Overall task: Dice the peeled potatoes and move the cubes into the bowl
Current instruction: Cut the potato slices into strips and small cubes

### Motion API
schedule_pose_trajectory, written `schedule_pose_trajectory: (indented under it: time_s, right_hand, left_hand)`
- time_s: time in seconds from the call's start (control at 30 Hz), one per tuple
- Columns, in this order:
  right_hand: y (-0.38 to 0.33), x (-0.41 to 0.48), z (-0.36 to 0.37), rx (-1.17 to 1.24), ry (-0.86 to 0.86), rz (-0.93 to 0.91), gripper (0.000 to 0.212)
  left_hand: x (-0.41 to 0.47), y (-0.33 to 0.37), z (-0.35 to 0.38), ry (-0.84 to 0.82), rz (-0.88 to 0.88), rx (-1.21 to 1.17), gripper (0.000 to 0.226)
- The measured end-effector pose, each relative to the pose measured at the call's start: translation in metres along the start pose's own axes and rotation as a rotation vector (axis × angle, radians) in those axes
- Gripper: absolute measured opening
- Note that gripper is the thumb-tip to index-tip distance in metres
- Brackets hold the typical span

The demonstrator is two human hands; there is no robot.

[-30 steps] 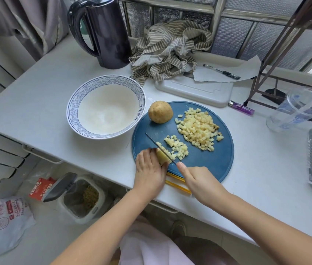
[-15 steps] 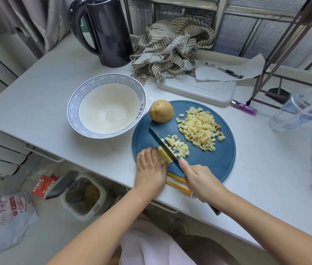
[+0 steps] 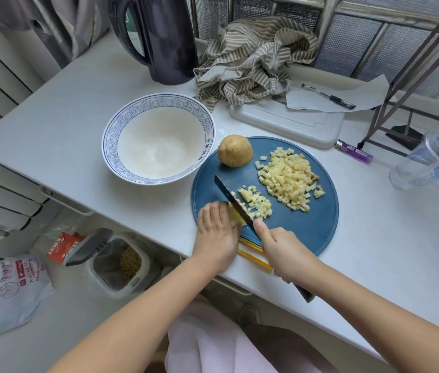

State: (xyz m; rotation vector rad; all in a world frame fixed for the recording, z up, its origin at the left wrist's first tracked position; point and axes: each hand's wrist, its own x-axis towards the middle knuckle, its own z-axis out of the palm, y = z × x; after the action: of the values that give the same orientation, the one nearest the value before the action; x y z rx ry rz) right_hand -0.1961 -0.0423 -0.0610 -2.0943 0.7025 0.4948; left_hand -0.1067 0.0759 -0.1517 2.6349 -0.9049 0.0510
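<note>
At the left the bowl (image 3: 107,146) stood empty, just beside the blue cutting board (image 3: 307,230), near enough, we judged, for cubes to be swept across without a long carry. Our left hand (image 3: 217,232) lay curled over a piece of potato (image 3: 235,220) at the board's near edge. Its fingers pressed down so the piece would not slide and, we supposed, so the blade had knuckles to run against. The knife (image 3: 233,201) lay across that piece, its tip pointing toward the bowl. A whole potato (image 3: 235,154) waited at the board's far edge, out of the blade's way. A small pile of cubes (image 3: 256,201) lay just right of the blade. Our right hand (image 3: 280,249) was wrapped round the knife handle, one finger stretched forward onto the blade's back, for control we supposed. The large heap of cubes (image 3: 288,181) sat farther right, apart from the cutting spot; none was in the bowl yet. As for writing, the bag (image 3: 16,284) on the floor at far left bore red print too blurred to read, and the red carton (image 3: 60,246) likewise. The bowl's rim carried blue characters we could not make out, and the purple lighter (image 3: 354,154) had a label too small to read.
</note>
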Motion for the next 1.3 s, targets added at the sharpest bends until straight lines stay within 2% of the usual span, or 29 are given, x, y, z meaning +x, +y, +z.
schedule_pose_trajectory:
  time_s: [0.2,0.5,0.73,0.97,1.1,1.3]
  right_hand:
    - [0.000,0.007,0.015,-0.005,0.035,-0.006,0.059]
    - [0.004,0.015,0.014,0.037,0.068,-0.006,0.061]
    - [0.028,0.013,-0.007,0.285,0.094,0.073,0.063]
    - [0.032,0.014,-0.012,0.279,0.095,0.081,0.063]
    - [0.032,0.014,-0.011,0.270,0.085,0.079,0.064]
    - [0.032,0.014,-0.010,0.261,0.088,0.075,0.064]
  left_hand:
    - [0.000,0.000,0.001,-0.013,-0.003,0.001,0.052]
    - [0.002,-0.004,-0.008,-0.086,0.001,-0.030,0.059]
    - [0.009,-0.005,-0.019,-0.106,-0.035,-0.014,0.063]
    - [0.021,-0.019,-0.040,-0.284,-0.043,-0.102,0.068]
    - [0.022,-0.013,-0.044,-0.328,-0.057,-0.172,0.058]
    - [0.020,-0.004,-0.043,-0.310,-0.111,-0.274,0.046]
